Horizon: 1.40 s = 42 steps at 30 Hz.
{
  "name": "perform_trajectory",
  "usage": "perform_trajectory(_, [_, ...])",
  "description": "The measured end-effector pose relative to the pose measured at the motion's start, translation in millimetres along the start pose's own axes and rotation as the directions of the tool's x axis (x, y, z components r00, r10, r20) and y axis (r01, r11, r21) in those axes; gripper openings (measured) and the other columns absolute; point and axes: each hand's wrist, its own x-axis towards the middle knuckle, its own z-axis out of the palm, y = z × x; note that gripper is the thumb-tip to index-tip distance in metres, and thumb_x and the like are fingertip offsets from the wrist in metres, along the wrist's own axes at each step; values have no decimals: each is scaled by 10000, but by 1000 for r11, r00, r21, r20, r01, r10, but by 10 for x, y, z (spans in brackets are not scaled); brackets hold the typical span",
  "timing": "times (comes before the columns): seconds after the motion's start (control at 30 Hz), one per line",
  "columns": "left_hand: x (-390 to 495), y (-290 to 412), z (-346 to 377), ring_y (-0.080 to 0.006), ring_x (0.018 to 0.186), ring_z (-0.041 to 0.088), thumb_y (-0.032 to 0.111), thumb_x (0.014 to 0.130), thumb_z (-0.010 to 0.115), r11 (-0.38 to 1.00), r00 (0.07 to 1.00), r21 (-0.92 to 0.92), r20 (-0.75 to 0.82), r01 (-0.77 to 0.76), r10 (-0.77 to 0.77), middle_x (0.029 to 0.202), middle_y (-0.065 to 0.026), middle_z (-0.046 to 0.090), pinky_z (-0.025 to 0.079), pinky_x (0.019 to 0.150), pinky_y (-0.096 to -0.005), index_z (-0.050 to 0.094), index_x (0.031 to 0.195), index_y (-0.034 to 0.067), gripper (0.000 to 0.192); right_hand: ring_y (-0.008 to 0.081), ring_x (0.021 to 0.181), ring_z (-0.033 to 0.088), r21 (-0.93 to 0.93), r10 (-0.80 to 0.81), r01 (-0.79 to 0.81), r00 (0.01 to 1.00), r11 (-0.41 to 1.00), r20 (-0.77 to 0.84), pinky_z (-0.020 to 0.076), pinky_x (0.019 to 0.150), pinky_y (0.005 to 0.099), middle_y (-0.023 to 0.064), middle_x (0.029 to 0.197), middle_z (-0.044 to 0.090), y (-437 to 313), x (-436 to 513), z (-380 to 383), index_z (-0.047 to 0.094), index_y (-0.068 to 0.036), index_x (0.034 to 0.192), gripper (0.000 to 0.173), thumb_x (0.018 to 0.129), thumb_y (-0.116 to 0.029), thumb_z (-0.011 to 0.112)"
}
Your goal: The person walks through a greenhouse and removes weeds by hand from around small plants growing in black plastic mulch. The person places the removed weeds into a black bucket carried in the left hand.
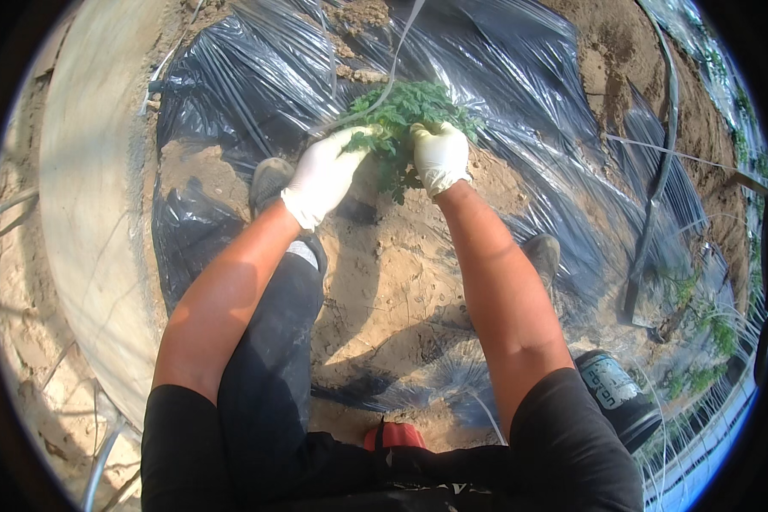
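Observation:
A bushy green plant with lobed leaves grows ahead of me, amid black plastic film and bare sandy soil. My left hand, in a white glove, is at the plant's left side, with leaves between its thumb and fingers. On the near side of the foliage is my right hand, also gloved, its fingers curled in against the leaves. Whether those fingers pinch a stem is hidden. A pale strap hangs down in front of the plant and passes close above my left hand.
A pale concrete edge curves along the left. To the right, a dark hose lies across the film. A black cylindrical container bearing writing is beside my right arm. My shoes stand either side of the soil patch.

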Motion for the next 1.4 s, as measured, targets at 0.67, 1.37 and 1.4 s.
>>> perform_trajectory(0.67, [-39, -156, -48, -144, 1343, 597, -19, 1062, 441, 980, 998, -197, 60, -14, 26, 1512, -62, 648, 464, 1129, -308, 606, 1520, 12, 488, 126, 512, 590, -428, 286, -39, 799, 903, 530, 430, 430, 317, 38, 750, 745, -915, 223, -179, 810, -62, 1006, 241, 1020, -292, 735])
perform_trajectory(1.37, [60, 52, -18, -138, 1329, 602, -45, 1038, 447, 991, 999, -126, -15, -52, 50, 1463, -80, 678, 456, 1140, -282, 633, 1479, -13, 480, 114, 607, 663, -506, 313, 14, 771, 862, 555, 532, 553, 290, 39, 777, 763, -859, 192, -350, 804, -32, 1228, 294, 990, -181, 716])
perform_trajectory(1.4, [78, 105, 1, -138, 1329, 602, -47, 1035, 447, 989, 999, -139, -14, -50, 48, 1457, -81, 680, 456, 1142, -283, 636, 1476, -12, 481, 114, 606, 666, -529, 275, 90, 773, 844, 571, 535, 558, 294, 36, 764, 758, -785, 233, -355, 804, -26, 1218, 294, 975, -172, 727])
